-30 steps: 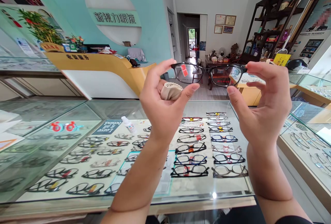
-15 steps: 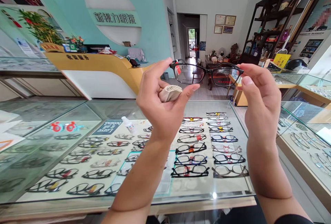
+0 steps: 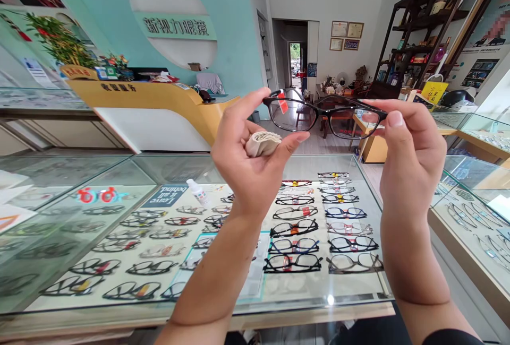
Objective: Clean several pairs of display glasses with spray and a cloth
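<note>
A pair of black-framed glasses [image 3: 322,113] is held up above the display case, with a red tag on one lens. My left hand [image 3: 255,148] has its fingertips at the left end of the frame, and a folded beige cloth [image 3: 263,144] is tucked in its palm. My left thumb points toward the lens below the frame. At the frame's right end, the thumb and fingers of my right hand [image 3: 412,148] pinch the hinge area.
Rows of glasses lie in the glass display case [image 3: 319,293] below. A white bottle [image 3: 197,192] stands near its back. Behind are a yellow-fronted counter [image 3: 159,102], a dark shelf [image 3: 428,29] and another glass case at right.
My right hand has moved slightly to the right, and the right end of the glasses now sits lower and farther right. The red tag shows more fully.
</note>
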Tool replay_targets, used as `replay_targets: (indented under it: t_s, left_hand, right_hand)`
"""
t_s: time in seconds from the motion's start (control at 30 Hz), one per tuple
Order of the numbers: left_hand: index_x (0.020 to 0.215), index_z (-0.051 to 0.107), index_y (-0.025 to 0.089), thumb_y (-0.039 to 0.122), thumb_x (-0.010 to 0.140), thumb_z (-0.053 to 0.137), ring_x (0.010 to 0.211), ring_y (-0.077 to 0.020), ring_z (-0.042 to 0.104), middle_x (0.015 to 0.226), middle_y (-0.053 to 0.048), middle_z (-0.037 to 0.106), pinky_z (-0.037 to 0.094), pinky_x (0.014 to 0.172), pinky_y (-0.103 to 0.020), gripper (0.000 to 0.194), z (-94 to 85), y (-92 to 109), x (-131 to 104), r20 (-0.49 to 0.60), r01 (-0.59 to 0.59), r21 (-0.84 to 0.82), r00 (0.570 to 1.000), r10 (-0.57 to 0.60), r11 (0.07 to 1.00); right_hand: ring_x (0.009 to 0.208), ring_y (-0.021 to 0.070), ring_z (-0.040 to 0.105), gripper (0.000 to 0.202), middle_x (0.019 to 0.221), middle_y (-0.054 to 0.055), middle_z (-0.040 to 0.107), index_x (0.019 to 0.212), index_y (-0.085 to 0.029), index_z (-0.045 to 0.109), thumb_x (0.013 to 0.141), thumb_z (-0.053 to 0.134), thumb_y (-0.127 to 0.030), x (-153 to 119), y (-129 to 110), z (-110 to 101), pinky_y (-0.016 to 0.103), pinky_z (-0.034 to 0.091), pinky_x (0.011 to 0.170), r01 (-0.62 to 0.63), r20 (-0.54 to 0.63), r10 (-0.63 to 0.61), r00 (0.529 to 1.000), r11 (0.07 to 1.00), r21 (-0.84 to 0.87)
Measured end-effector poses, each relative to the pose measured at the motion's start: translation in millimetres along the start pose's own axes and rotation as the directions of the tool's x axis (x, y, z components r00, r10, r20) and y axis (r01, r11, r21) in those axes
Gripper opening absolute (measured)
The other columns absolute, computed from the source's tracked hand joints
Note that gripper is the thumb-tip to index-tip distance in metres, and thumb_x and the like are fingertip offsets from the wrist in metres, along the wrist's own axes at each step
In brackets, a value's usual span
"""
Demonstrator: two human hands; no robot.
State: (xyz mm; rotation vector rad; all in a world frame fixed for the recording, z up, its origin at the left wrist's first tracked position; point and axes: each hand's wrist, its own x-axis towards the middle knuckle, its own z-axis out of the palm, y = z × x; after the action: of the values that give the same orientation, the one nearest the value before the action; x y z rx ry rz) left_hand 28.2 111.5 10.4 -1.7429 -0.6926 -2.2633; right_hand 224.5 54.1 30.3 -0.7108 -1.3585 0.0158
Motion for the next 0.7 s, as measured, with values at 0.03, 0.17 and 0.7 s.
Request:
replay_targets:
  t_s: [0.03,0.17,0.7]
  left_hand:
    - [0.127,0.076,0.034,0.068,0.081,0.089,0.076,-0.0204,0.068,0.114,-0.005,0.076,0.054,0.059,-0.04,0.059,-0.8,-0.5,-0.2,0.015,0.01,-0.012,1.0,-0.009,1.0]
    - [0.13,0.076,0.039,0.067,0.08,0.09,0.074,-0.0191,0.066,0.115,-0.004,0.076,0.055,0.061,-0.04,0.059,-3.2,-0.3,-1.1,0.058,0.056,-0.054,0.997,-0.053,0.997]
    - [0.139,0.07,0.034,0.072,0.081,0.087,0.116,-0.0296,0.078,0.138,-0.009,0.075,0.067,0.084,-0.041,0.071,-0.3,1.8,-2.6,0.152,0.152,-0.109,0.979,-0.135,0.982]
  right_hand:
    - [0.107,0.0243,0.077,0.022,0.116,0.003,0.077,0.115,-0.031,0.075,0.111,0.055,-0.039,0.3,-0.1,-0.1,0.05,0.064,0.097,-0.008,0.012,0.008,1.0,1.0,0.03]
    - [0.102,0.0216,0.075,0.018,0.119,0.003,0.077,0.111,-0.029,0.076,0.109,0.06,-0.035,1.7,-1.3,-0.1,0.046,0.065,0.096,-0.047,0.033,0.042,0.999,0.985,0.166]
    - [0.093,0.0216,0.072,0.03,0.107,0.004,0.068,0.121,-0.032,0.067,0.114,0.046,-0.051,-0.3,0.5,-1.8,0.041,0.064,0.081,-0.002,0.084,0.007,0.996,0.999,-0.05]
